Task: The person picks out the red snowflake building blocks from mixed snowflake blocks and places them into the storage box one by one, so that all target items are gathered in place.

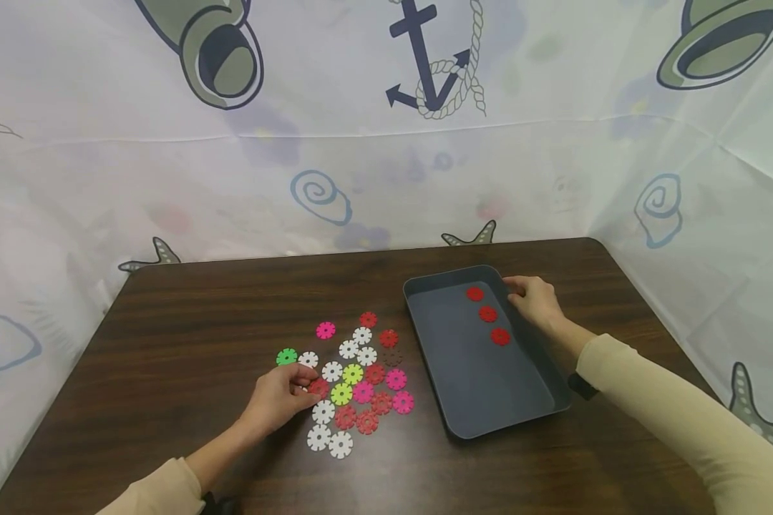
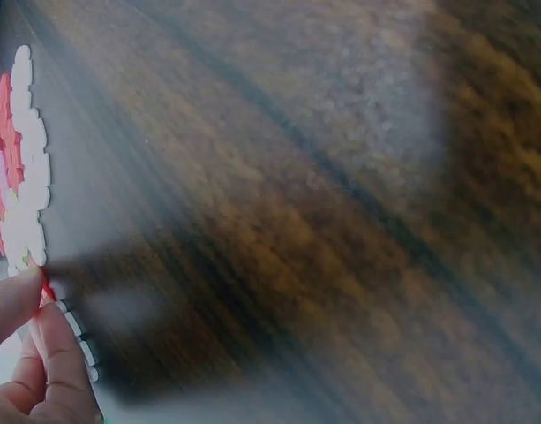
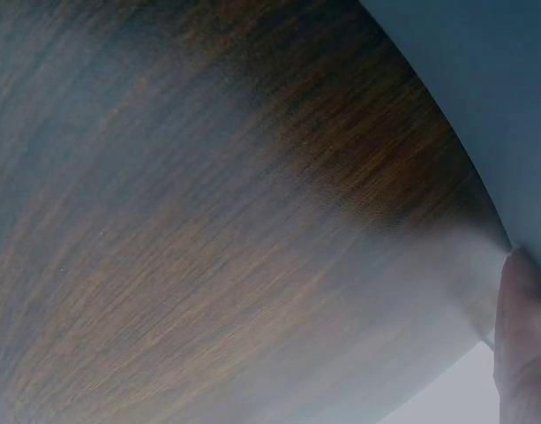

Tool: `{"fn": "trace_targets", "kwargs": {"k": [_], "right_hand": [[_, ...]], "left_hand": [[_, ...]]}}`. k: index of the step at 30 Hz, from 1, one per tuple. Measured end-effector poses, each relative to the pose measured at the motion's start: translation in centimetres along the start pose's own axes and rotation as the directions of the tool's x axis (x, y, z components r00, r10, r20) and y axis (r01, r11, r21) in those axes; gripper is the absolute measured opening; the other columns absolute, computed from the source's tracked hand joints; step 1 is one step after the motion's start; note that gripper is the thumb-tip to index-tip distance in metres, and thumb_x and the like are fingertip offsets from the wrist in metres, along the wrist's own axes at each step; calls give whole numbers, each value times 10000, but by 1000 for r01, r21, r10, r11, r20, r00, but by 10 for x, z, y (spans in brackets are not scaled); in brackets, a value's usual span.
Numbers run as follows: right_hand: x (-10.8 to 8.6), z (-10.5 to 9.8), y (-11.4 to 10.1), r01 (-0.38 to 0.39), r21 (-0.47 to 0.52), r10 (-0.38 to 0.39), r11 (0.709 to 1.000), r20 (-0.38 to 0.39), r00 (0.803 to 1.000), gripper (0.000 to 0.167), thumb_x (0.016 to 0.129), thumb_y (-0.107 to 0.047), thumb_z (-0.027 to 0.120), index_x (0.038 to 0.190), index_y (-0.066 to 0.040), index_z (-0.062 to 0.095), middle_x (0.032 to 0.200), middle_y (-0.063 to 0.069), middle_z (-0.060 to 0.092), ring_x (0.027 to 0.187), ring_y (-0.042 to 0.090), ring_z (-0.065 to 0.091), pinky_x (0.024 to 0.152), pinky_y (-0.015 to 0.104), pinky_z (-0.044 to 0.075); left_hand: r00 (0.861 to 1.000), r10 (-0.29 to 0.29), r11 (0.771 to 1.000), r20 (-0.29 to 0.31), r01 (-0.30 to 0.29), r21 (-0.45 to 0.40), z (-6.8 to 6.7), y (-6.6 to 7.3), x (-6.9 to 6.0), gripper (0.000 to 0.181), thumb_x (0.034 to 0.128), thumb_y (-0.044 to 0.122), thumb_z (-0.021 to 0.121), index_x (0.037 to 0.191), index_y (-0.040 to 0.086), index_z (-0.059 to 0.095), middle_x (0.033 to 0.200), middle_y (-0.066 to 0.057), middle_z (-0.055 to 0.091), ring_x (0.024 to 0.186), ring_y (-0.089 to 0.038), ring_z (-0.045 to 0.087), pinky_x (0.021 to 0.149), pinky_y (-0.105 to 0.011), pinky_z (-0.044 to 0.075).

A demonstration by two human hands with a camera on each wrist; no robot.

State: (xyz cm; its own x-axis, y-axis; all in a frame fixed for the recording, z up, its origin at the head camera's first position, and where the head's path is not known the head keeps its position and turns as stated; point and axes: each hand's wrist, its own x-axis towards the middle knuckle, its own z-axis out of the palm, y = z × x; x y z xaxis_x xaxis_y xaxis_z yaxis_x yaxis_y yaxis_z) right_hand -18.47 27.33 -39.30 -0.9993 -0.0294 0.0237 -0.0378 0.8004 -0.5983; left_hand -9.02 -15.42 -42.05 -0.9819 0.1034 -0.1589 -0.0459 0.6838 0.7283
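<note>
My left hand is at the left side of a loose group of notched plastic discs. Its thumb and fingers pinch a red notched disc; in the left wrist view the red disc's edge shows between the fingertips. White notched discs lie around that hand, with a green disc just behind it. My right hand grips the right rim of a dark grey tray near its far corner. Three red discs lie in a row inside the tray.
Yellow discs, pink discs and more red ones lie flat between the left hand and the tray. The brown wooden table ends at a patterned cloth behind and at the sides.
</note>
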Motion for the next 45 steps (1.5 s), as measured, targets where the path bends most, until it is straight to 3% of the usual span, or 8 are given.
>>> {"fn": "trace_targets", "kwargs": {"k": [20, 28, 37, 45], "right_hand": [[1, 1, 1, -8, 5, 8, 1000, 4, 1000, 353, 895, 4, 566, 1245, 48, 562, 822, 166, 644, 618, 170, 489, 555, 266, 407], [0, 1, -1, -22, 12, 22, 1000, 9, 1000, 355, 896, 3, 564, 1248, 46, 561, 830, 171, 644, 626, 178, 497, 552, 264, 411], [0, 1, -2, -11, 2, 11, 1000, -1, 1000, 349, 888, 13, 577, 1234, 51, 569, 949, 227, 669, 673, 196, 531, 579, 274, 434], [-1, 0, -2, -16, 6, 16, 1000, 5, 1000, 356, 890, 11, 572, 1244, 53, 560, 797, 157, 639, 620, 174, 490, 548, 268, 405]], "left_hand": [[997, 75, 991, -25, -72, 110, 5, 4, -2, 245, 706, 62, 807, 909, 73, 670, 809, -1, 623, 699, -94, 537, 596, -207, 471], [993, 109, 987, -47, -102, 121, 8, 5, -4, 270, 680, 26, 815, 902, 70, 668, 826, -2, 646, 758, -115, 611, 696, -313, 545], [989, 136, 988, -58, -131, 88, 9, 6, -3, 276, 677, -33, 795, 898, 59, 656, 817, -18, 630, 716, -98, 580, 655, -252, 536], [995, 91, 996, -48, -91, 14, 8, 8, -2, 264, 706, -48, 771, 928, 44, 660, 856, -39, 634, 747, -121, 586, 673, -248, 539]]}}
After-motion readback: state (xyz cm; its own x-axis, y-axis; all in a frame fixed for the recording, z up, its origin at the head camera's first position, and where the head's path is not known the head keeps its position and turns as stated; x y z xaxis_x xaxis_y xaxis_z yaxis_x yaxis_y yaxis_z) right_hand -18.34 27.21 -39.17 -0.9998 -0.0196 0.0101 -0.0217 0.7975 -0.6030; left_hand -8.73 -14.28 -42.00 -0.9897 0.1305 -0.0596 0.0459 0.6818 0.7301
